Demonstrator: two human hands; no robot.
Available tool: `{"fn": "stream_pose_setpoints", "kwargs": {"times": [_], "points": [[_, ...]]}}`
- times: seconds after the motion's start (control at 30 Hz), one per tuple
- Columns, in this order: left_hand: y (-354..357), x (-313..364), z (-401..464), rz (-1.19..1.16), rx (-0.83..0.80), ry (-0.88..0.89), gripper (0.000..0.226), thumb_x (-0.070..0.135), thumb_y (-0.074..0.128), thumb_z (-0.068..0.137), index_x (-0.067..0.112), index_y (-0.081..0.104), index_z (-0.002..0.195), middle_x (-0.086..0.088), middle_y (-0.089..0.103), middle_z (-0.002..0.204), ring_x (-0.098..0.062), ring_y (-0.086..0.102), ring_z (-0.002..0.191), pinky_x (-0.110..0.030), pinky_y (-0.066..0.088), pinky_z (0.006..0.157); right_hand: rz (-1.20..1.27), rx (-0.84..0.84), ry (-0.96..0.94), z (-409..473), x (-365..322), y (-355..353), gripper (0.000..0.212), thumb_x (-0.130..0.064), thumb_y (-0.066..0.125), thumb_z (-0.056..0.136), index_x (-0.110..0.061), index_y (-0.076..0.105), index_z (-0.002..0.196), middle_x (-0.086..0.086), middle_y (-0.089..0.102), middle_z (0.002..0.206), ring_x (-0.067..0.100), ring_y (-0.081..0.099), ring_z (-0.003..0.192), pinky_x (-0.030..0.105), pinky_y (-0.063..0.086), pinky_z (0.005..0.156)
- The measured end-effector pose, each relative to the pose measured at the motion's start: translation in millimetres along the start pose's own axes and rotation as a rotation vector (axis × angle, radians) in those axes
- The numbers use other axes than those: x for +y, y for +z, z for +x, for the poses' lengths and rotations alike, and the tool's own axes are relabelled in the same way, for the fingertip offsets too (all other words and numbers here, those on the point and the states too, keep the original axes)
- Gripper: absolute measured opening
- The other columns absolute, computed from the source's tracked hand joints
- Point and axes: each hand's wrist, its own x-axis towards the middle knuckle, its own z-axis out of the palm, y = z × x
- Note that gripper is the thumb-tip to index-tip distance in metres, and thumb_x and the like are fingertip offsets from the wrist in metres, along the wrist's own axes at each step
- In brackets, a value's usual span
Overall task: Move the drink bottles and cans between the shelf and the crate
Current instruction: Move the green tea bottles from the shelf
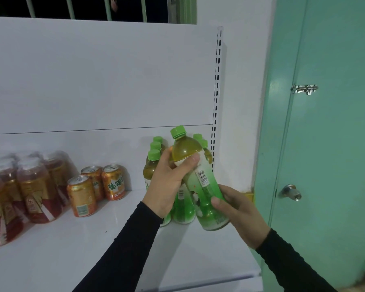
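On the white shelf [76, 245], a cluster of red-and-gold labelled bottles [36, 186] with what look like clear caps, blurred at this edge of the view, fills the far left. Just right of them stand three orange cans [82, 196], two side by side at the back and one nearer. Right of centre, a group of green-capped tea bottles [154, 163] stands upright against the back panel, close to the slotted white upright [216, 114] at the shelf's right end. In front of that group a person in black sleeves holds one green tea bottle [200, 182] with both hands, tilted so its cap leans left and far and its base sits near and right, lifted clear of the shelf. The left hand [167, 186] wraps the bottle's shoulder, thumb across the amber upper part, fingers curled behind. The right hand [238, 216] cups the lower end, thumb pressed on the green label, the other fingers hidden behind it. At far right stands a mint-green door [329, 144] with a metal slide bolt [305, 89] and a round knob [291, 191].
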Motion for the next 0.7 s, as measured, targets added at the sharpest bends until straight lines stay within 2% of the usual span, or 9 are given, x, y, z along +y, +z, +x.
{"fn": "stream_pose_setpoints", "kwargs": {"times": [0.1, 0.2, 0.27, 0.33, 0.37, 0.47, 0.53, 0.63, 0.7], "points": [[-5, 3, 2, -0.047, -0.040, -0.061, 0.055, 0.029, 0.075, 0.075, 0.016, 0.059, 0.126, -0.002, 0.075, 0.100, -0.016, 0.071, 0.090, -0.035, 0.057, 0.077, 0.127, -0.093, 0.066, 1, 2, -1, 0.065, -0.047, 0.078, 0.075, -0.006, 0.066, 0.124, 0.018, 0.068, 0.123, 0.034, 0.066, 0.110, 0.041, 0.056, 0.088], [-8, 4, 3, -0.033, -0.033, -0.072, 0.058, 0.028, 0.076, 0.073, 0.014, 0.060, 0.127, -0.006, 0.074, 0.104, -0.020, 0.069, 0.094, -0.042, 0.055, 0.085, 0.165, -0.122, 0.097, 2, 4, -4, 0.072, -0.056, 0.080, 0.072, -0.008, 0.066, 0.125, 0.019, 0.066, 0.126, 0.036, 0.064, 0.114, 0.048, 0.053, 0.095], [-7, 4, 3, -0.040, 0.007, -0.050, 0.055, 0.026, 0.077, 0.071, 0.013, 0.061, 0.122, -0.003, 0.075, 0.098, -0.018, 0.071, 0.089, -0.040, 0.056, 0.079, 0.084, -0.108, 0.092, 1, -1, -1, 0.061, -0.054, 0.075, 0.079, -0.015, 0.067, 0.124, 0.011, 0.069, 0.124, 0.030, 0.065, 0.114, 0.043, 0.054, 0.095], [-3, 5, 3, -0.039, 0.045, -0.024, 0.053, 0.025, 0.078, 0.070, 0.014, 0.061, 0.119, 0.000, 0.076, 0.091, -0.017, 0.073, 0.083, -0.036, 0.058, 0.072, -0.150, -0.051, 0.024, 1, -10, 5, 0.040, -0.049, 0.071, 0.086, -0.027, 0.066, 0.120, -0.005, 0.073, 0.115, 0.018, 0.068, 0.108, 0.030, 0.056, 0.089], [-1, 5, 3, -0.035, 0.063, -0.015, 0.053, 0.024, 0.079, 0.070, 0.014, 0.060, 0.119, 0.001, 0.077, 0.089, -0.017, 0.074, 0.082, -0.036, 0.059, 0.071, -0.270, -0.019, -0.012, 0, -13, 10, 0.036, -0.047, 0.072, 0.084, -0.034, 0.064, 0.116, -0.014, 0.073, 0.111, 0.012, 0.069, 0.105, 0.025, 0.056, 0.086], [3, 6, 4, -0.011, 0.096, 0.006, 0.053, 0.020, 0.080, 0.077, 0.014, 0.057, 0.124, 0.002, 0.077, 0.090, -0.017, 0.075, 0.083, -0.036, 0.059, 0.072, -0.435, 0.138, -0.073, 1, -11, 16, 0.044, -0.041, 0.081, 0.075, -0.044, 0.059, 0.112, -0.027, 0.069, 0.104, 0.001, 0.068, 0.096, 0.020, 0.056, 0.079], [4, 7, 5, 0.027, 0.097, 0.018, 0.055, 0.026, 0.081, 0.074, 0.016, 0.058, 0.123, 0.001, 0.077, 0.094, -0.018, 0.075, 0.086, -0.035, 0.059, 0.072, -0.387, 0.203, -0.059, 0, -9, 17, 0.047, -0.036, 0.085, 0.074, -0.039, 0.060, 0.114, -0.023, 0.071, 0.105, 0.003, 0.070, 0.095, 0.024, 0.058, 0.079], [0, 8, 6, 0.070, 0.068, 0.007, 0.061, 0.039, 0.080, 0.069, 0.020, 0.059, 0.123, -0.001, 0.077, 0.096, -0.019, 0.075, 0.088, -0.036, 0.058, 0.073, -0.175, 0.125, -0.023, 2, -10, 13, 0.044, -0.034, 0.083, 0.077, -0.023, 0.067, 0.117, -0.005, 0.075, 0.109, 0.018, 0.071, 0.102, 0.034, 0.059, 0.084], [-4, 9, 7, 0.064, 0.030, -0.027, 0.060, 0.041, 0.076, 0.073, 0.021, 0.058, 0.127, -0.003, 0.076, 0.097, -0.018, 0.074, 0.088, -0.033, 0.057, 0.073, 0.006, 0.072, 0.020, 3, -13, 10, 0.040, -0.029, 0.075, 0.081, -0.013, 0.069, 0.118, 0.009, 0.074, 0.111, 0.027, 0.071, 0.103, 0.038, 0.059, 0.082]]}}
